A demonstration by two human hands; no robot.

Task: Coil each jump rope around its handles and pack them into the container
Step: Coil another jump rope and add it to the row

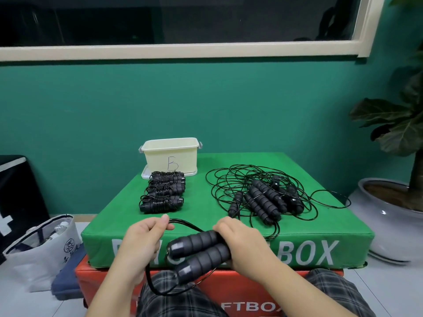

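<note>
Handles [198, 252] lie paired in the right hand [238, 243]'s grip; left hand [146, 234] pinches rope [185, 224], ready to wind.

- Your support is a green padded box [128, 227] with white lettering on its front, stacked on an orange padded box [247, 291].
- At its far left stands a cream plastic container [160, 160] marked "B", on a pale lid [144, 173].
- Just in front lie black coiled jump ropes [163, 192] in a row.
- To your right sprawls a tangled heap of black uncoiled jump ropes [265, 197].
</note>
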